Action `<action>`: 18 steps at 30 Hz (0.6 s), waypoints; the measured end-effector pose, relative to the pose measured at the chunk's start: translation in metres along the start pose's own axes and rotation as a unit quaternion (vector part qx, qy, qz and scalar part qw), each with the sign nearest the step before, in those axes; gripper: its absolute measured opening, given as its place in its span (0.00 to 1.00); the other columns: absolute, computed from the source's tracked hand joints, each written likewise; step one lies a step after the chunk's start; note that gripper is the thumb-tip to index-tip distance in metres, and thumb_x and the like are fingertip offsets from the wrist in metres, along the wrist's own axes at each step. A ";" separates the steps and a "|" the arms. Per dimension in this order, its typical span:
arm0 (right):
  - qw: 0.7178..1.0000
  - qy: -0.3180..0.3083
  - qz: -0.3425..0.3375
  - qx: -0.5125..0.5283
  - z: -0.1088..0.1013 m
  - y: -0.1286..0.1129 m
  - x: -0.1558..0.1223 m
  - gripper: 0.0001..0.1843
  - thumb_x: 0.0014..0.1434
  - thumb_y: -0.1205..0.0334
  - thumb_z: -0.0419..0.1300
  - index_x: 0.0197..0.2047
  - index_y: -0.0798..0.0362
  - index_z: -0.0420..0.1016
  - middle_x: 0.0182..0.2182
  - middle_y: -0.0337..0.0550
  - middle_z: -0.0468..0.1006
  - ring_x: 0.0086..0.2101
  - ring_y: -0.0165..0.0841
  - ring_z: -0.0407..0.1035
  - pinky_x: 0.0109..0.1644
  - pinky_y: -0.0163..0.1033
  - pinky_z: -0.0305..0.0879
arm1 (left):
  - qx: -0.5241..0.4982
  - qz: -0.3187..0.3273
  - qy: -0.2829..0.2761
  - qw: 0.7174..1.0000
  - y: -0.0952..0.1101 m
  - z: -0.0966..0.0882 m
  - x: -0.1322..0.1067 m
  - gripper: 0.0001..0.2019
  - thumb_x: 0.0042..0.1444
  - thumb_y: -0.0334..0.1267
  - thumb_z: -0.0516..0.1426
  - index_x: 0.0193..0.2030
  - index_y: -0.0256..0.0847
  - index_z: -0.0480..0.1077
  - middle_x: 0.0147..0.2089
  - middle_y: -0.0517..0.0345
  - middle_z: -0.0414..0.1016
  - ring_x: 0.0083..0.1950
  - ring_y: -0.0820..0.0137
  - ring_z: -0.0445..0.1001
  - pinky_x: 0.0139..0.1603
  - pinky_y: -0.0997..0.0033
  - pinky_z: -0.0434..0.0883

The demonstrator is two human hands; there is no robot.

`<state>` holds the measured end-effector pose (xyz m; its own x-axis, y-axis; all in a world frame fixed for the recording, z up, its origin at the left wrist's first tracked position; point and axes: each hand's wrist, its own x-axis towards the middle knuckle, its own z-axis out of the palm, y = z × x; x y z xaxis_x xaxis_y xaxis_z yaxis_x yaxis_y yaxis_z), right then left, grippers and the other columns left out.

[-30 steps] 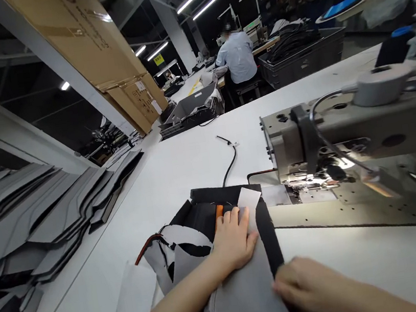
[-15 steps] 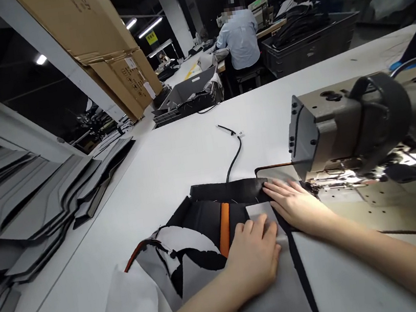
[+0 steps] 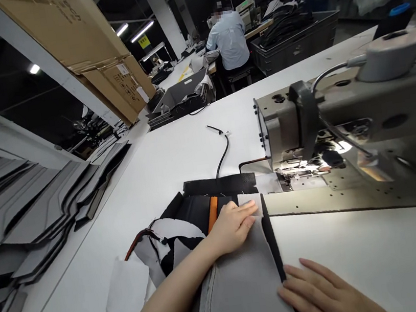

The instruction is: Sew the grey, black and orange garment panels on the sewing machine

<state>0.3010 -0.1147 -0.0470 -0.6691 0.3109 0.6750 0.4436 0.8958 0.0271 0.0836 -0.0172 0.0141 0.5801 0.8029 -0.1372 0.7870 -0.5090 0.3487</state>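
My left hand [image 3: 235,227] lies on a grey fabric panel [image 3: 244,280], its fingers stretched toward the ribbed pale strip at the panel's top. My right hand [image 3: 320,292] rests lower down with its fingers apart, the tips touching the panel's black right edge. A black mesh strip [image 3: 220,186] runs across the far end of the sewn piece. An orange band [image 3: 212,213] crosses black fabric left of my left hand. White and grey flaps [image 3: 124,302] spread out at the left. The sewing machine [image 3: 284,124] stands to the right, its needle area beside the mesh strip.
A black cord [image 3: 223,154] lies on the white table [image 3: 169,156] beyond the fabric. Stacked grey panels [image 3: 44,199] are at the left, below cardboard boxes [image 3: 100,52]. Grey bins [image 3: 293,46] and a seated person [image 3: 230,39] are in the background.
My right hand has drawn back from the mesh strip toward me, down to the panel's lower right edge. My left hand stays on the panel. The view has shifted right, showing more of the machine.
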 end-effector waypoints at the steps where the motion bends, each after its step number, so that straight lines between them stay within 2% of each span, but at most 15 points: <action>1: 1.000 0.010 0.003 0.009 0.002 -0.003 0.000 0.17 0.64 0.69 0.46 0.47 0.52 0.74 0.40 0.38 0.79 0.47 0.31 0.70 0.67 0.44 0.43 | -0.016 0.011 -0.003 1.000 -0.001 0.000 0.001 0.19 0.67 0.40 0.41 0.60 0.44 0.63 0.64 0.58 0.62 0.50 0.67 0.66 0.54 0.61 0.62; 4: 0.998 0.048 0.040 0.023 0.009 -0.015 0.000 0.18 0.64 0.71 0.44 0.45 0.54 0.74 0.39 0.39 0.79 0.47 0.30 0.70 0.65 0.40 0.48 | 0.002 0.020 0.004 1.000 -0.001 0.002 0.005 0.19 0.66 0.38 0.42 0.61 0.40 0.62 0.62 0.53 0.64 0.55 0.66 0.65 0.56 0.63 0.60; 6: 0.992 0.077 0.092 0.040 0.014 -0.022 -0.001 0.18 0.60 0.75 0.43 0.41 0.54 0.73 0.38 0.40 0.79 0.48 0.31 0.70 0.65 0.39 0.49 | 0.049 0.004 0.011 0.999 0.002 0.002 0.009 0.22 0.65 0.40 0.44 0.63 0.38 0.57 0.63 0.49 0.60 0.55 0.63 0.64 0.56 0.61 0.61; 10: 0.979 0.103 0.166 0.066 0.022 -0.027 -0.003 0.17 0.51 0.78 0.46 0.35 0.53 0.70 0.36 0.40 0.78 0.49 0.33 0.70 0.65 0.41 0.48 | 0.125 -0.029 -0.003 0.992 0.008 0.002 0.018 0.26 0.63 0.49 0.46 0.66 0.44 0.52 0.67 0.49 0.52 0.60 0.54 0.56 0.59 0.50 0.57; 14: 0.971 0.141 0.185 0.063 0.024 -0.025 -0.009 0.12 0.53 0.72 0.49 0.35 0.51 0.71 0.37 0.40 0.79 0.48 0.37 0.70 0.67 0.47 0.44 | 0.164 -0.075 0.018 0.983 0.014 0.007 0.023 0.29 0.62 0.51 0.46 0.66 0.41 0.52 0.66 0.46 0.55 0.58 0.52 0.56 0.58 0.48 0.57; 18: 0.978 0.120 0.160 0.052 0.021 -0.025 -0.013 0.14 0.58 0.72 0.49 0.38 0.50 0.73 0.37 0.37 0.80 0.41 0.32 0.73 0.66 0.44 0.44 | 0.176 -0.091 0.040 0.979 0.016 0.011 0.026 0.31 0.61 0.52 0.46 0.67 0.38 0.51 0.64 0.46 0.58 0.55 0.53 0.58 0.55 0.49 0.60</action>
<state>0.2863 -0.1341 -0.0719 -0.3410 0.5082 0.7909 0.5355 0.7965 -0.2809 0.1131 -0.0082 0.0056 0.4168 0.9045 -0.0901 0.9074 -0.4199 -0.0181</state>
